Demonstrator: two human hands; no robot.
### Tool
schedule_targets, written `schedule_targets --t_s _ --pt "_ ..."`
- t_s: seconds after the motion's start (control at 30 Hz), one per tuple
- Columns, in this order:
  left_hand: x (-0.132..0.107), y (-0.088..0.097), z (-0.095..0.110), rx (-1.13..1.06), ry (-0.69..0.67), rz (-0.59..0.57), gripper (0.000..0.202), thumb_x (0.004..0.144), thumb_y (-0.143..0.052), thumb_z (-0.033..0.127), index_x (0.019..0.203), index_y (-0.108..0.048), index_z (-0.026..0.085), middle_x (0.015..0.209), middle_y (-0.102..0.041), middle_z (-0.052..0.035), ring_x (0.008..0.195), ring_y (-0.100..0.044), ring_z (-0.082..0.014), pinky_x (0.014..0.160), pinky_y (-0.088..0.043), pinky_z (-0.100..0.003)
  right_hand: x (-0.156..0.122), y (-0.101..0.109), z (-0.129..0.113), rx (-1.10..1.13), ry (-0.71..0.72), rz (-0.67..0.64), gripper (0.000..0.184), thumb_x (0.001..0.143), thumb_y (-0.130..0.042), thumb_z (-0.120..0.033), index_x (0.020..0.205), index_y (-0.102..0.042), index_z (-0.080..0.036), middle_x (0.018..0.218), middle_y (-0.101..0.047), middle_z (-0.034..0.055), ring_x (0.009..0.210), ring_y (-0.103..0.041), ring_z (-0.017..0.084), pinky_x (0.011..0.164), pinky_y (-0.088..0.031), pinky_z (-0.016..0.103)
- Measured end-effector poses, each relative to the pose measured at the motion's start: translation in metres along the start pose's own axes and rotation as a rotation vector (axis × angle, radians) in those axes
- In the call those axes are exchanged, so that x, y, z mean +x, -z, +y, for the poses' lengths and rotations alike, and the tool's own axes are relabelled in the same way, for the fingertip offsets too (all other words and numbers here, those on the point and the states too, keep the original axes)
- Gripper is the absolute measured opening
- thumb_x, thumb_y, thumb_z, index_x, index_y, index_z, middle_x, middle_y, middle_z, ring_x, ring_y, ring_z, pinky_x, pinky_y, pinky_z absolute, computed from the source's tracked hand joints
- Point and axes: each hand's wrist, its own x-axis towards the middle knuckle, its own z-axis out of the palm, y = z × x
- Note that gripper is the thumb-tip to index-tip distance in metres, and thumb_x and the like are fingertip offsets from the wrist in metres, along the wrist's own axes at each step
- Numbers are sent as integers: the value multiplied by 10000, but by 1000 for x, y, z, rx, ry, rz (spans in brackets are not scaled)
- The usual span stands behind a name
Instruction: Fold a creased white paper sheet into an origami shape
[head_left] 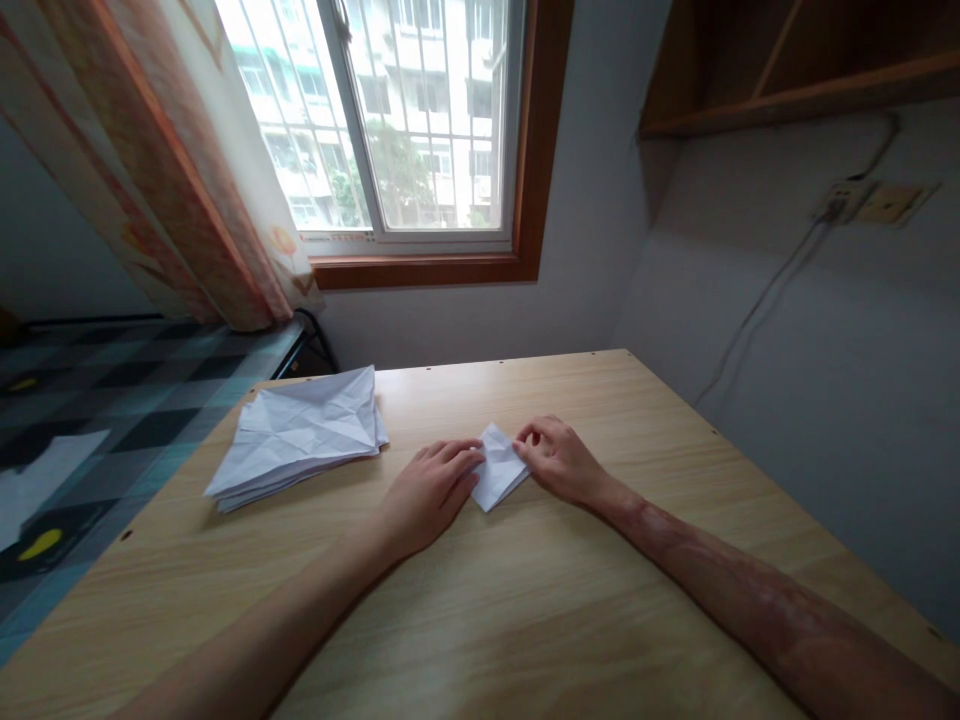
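Observation:
A small piece of folded white paper [496, 470] lies on the wooden table [480, 620], turned so that one corner points towards me. My left hand [435, 492] grips its left edge, fingers on top and the thumb low at the side. At the paper's right corner, my right hand [559, 458] pinches the edge between thumb and curled forefinger. Layers of the fold show along the lower right side. The undersides of the fingers are hidden.
A stack of creased white sheets [307, 428] lies at the table's back left. Beyond the left edge is a bed with a checked cover [150, 400] and a sheet of paper [45, 480] on it. A power cable [757, 310] hangs along the right wall.

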Motion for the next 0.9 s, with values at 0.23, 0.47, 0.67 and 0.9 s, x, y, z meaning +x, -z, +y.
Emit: schedule_targets --t_s 0.23,0.47,0.67,0.9 --pt "1 0 -1 -44 7 31 275 1150 -450 277 1252 -703 244 1336 -755 -94 1219 -708 -264 1102 -564 -451 0 8 -9 83 88 -26 365 1088 -528 -233 818 -772 -230 1099 -788 63 1118 -644 258 1031 -491 433" --pt "1 -4 -5 -120 28 55 246 1127 -470 248 1257 -678 239 1337 -747 -112 1237 -704 -278 1106 -570 -454 -2 13 -13 133 347 -249 377 1013 -449 -140 1194 -767 -226 1180 -793 68 1137 -684 269 1203 -429 500" --pt "1 0 -6 -219 26 54 224 1071 -476 177 1188 -654 245 1330 -717 -112 1233 -704 -266 1088 -568 -410 -3 8 -19 26 440 -367 463 1000 -618 -160 1450 -673 -255 1388 -726 108 1237 -656 297 1129 -519 458" --pt "-2 11 2 -315 113 48 242 937 -648 207 1168 -581 235 1185 -724 -68 953 -715 -218 877 -574 -343 -5 9 -23 -122 439 -435 427 1070 -687 -345 1483 -644 -248 1504 -650 131 1345 -590 333 1198 -485 514"
